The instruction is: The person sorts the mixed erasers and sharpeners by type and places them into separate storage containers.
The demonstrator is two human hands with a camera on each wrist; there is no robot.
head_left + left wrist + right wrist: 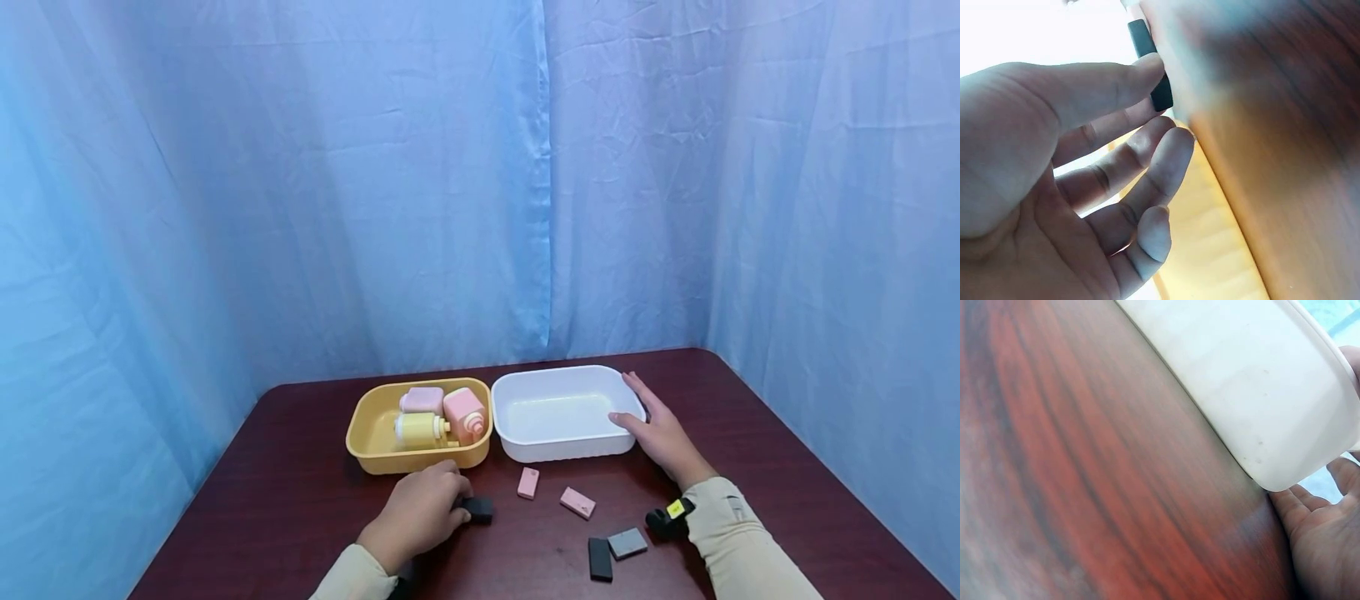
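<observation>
My left hand (423, 510) pinches a small flat black block (477, 510) between thumb and fingers, in front of the yellow tray. In the left wrist view the thumb presses on one broad side of that black block (1152, 69), while the other fingers curl loosely. My right hand (667, 437) grips the right end of the white tray (566, 450), its thumb over the rim and its fingers along the outside. The right wrist view shows the fingers (1300, 503) low against the outer wall of the white tray (1241, 381).
The yellow tray (360, 433) holds a lilac bottle (423, 400), a yellow bottle (416, 431) and a pink bottle (463, 410). Two pink blocks (528, 482), another black block (600, 559) and a grey block (627, 543) lie on the dark wood table (300, 500). Blue curtains (420, 208) surround it.
</observation>
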